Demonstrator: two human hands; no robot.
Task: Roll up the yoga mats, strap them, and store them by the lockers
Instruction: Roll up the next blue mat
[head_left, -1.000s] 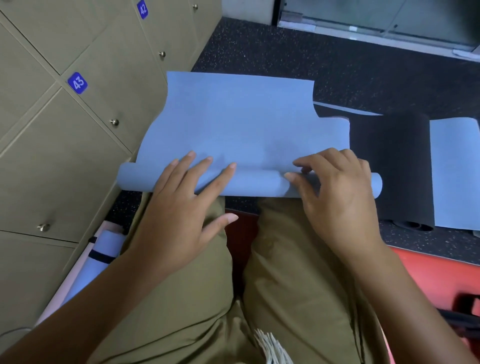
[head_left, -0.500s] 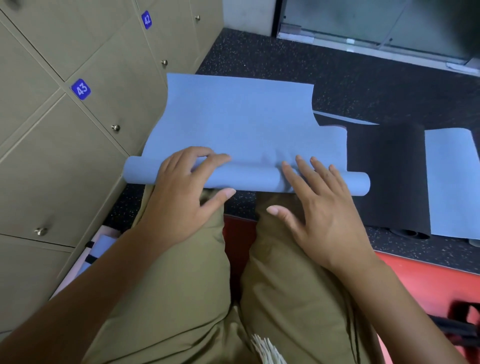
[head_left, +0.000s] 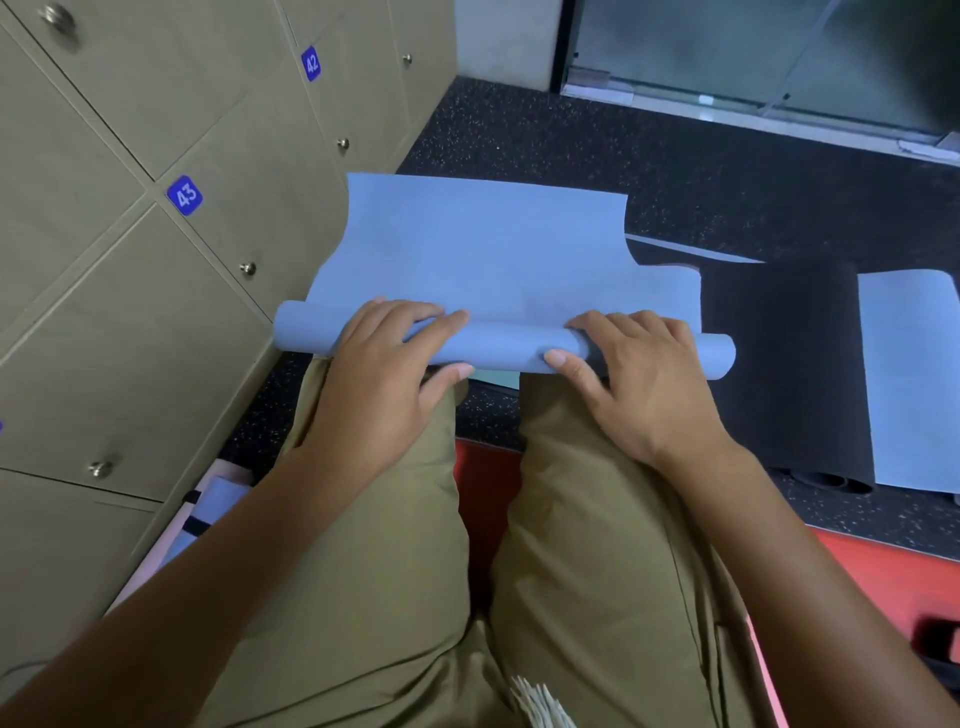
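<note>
Kneeling on the dark speckled floor (head_left: 545, 150), khaki-trousered knees (head_left: 395, 519) just behind a blue yoga mat (head_left: 483, 249). Partly rolled, that mat: near end wound into a tube lying crosswise in front of the knees, far end spread flat toward the glass partition (head_left: 753, 57). Left hand (head_left: 379, 384) curled over the roll's left part, fingers draped across the top, thumb tucked at the near side, so a grip closed around the tube. Right hand (head_left: 639, 384) wrapped the same way on the right part, fingers over the top and thumb pressing the near face. Roll's right end poking out past the right hand, left end past the left hand, close to the beige lockers (head_left: 156, 291) numbered 42 and 43. To the right, a black mat (head_left: 784, 374) lying on the floor with another blue mat (head_left: 909, 374) beside it, edges touching or overlapping, hard to tell which. Down by the locker base at the left, what looks like a rolled mat with a dark strap (head_left: 200, 519), mostly hidden by the left forearm. Red flooring (head_left: 883, 577) behind the knees.
</note>
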